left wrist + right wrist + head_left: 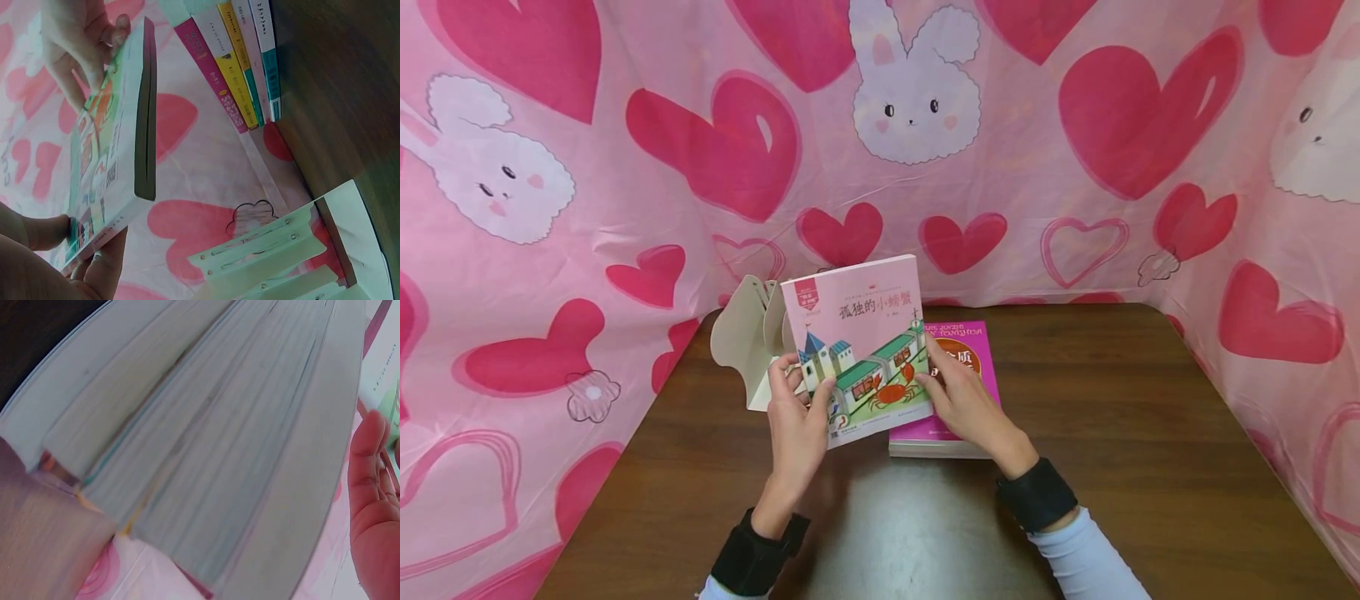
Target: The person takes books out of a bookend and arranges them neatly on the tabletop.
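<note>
A thin pink picture book with a castle, a train and a red crab on its cover is held up tilted between both hands. My left hand grips its lower left edge, thumb on the front cover and fingers behind. At its right edge, my right hand holds it with the thumb on the cover. Behind and below the right hand lies a magenta book, topmost of a stack of several books. Their spines show in the left wrist view, their page edges in the right wrist view.
A cream folding holder with wavy-edged panels stands at the back left of the brown wooden table, partly hidden by the picture book. Pink cloth with hearts and rabbits hangs around the table's back and sides.
</note>
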A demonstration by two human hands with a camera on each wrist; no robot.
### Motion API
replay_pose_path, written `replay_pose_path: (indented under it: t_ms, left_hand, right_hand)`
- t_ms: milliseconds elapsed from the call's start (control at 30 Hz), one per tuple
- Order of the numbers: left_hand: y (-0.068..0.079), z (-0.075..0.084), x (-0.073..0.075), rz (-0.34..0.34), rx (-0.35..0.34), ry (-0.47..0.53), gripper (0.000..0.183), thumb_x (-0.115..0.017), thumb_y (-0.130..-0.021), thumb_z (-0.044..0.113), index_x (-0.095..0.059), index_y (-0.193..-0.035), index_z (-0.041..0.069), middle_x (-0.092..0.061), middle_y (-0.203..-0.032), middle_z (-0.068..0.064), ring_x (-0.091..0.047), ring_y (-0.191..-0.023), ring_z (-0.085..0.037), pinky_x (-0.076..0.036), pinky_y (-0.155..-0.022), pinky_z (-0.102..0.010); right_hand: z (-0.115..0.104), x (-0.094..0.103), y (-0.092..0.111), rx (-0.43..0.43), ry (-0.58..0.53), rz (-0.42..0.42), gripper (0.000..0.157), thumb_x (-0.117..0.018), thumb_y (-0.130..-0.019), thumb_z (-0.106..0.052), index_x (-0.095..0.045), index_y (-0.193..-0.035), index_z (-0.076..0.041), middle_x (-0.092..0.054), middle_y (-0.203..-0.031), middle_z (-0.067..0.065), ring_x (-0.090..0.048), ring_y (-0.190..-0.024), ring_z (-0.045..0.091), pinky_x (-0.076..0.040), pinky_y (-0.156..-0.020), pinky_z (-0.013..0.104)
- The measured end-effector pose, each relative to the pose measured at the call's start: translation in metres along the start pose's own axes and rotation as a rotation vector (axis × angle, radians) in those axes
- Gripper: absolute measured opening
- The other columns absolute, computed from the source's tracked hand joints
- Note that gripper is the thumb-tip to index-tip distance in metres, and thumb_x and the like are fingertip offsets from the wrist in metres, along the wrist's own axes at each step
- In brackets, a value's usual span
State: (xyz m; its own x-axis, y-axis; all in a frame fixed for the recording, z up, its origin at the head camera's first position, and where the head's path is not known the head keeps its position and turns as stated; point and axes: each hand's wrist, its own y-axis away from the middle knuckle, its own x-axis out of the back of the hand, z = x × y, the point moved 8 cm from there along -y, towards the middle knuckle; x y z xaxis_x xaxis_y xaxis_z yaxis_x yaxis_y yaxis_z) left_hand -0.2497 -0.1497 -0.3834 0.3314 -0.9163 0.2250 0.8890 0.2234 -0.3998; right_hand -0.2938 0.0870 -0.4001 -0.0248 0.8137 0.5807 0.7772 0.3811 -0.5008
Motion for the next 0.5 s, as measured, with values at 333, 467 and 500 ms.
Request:
replay_pose_path:
  t_ms: [333, 467, 500]
  left_hand:
    - [-0.002, -0.002, -0.015, -0.071, -0.033, -0.043, 0.062, -0.068, -0.102, 0.007, -0.037, -0.155, 0.021, -0.061, -0.126, -0.009, -0.072, -0.096, -0.028, -0.064, -0.072, -0.041]
    - [-0.005, 0.000, -0.016, -0.100, -0.050, -0.118, 0.068, -0.068, -0.102, 0.006, -0.038, -0.159, 0.025, -0.058, -0.130, -0.006, -0.064, -0.099, -0.024, -0.062, -0.075, -0.039]
    - [-0.006, 0.001, -0.017, -0.107, -0.061, -0.141, 0.070, -0.068, -0.101, 0.006, -0.037, -0.161, 0.025, -0.058, -0.130, -0.005, -0.061, -0.101, -0.023, -0.061, -0.077, -0.040]
  right_hand:
    - [0.006, 0.005, 0.003, -0.058, 0.010, -0.022, 0.076, -0.070, -0.102, -0.008, -0.028, -0.165, -0.002, -0.056, -0.149, 0.019, -0.060, -0.117, 0.026, -0.048, -0.109, 0.051]
    - [0.010, 0.011, 0.004, -0.094, 0.015, -0.027, 0.078, -0.071, -0.101, -0.009, -0.028, -0.165, -0.002, -0.053, -0.152, 0.018, -0.057, -0.120, 0.029, -0.048, -0.108, 0.052]
    - [0.010, 0.012, 0.005, -0.099, 0.022, -0.027, 0.078, -0.071, -0.101, -0.009, -0.027, -0.165, -0.002, -0.051, -0.154, 0.018, -0.056, -0.121, 0.030, -0.047, -0.109, 0.052]
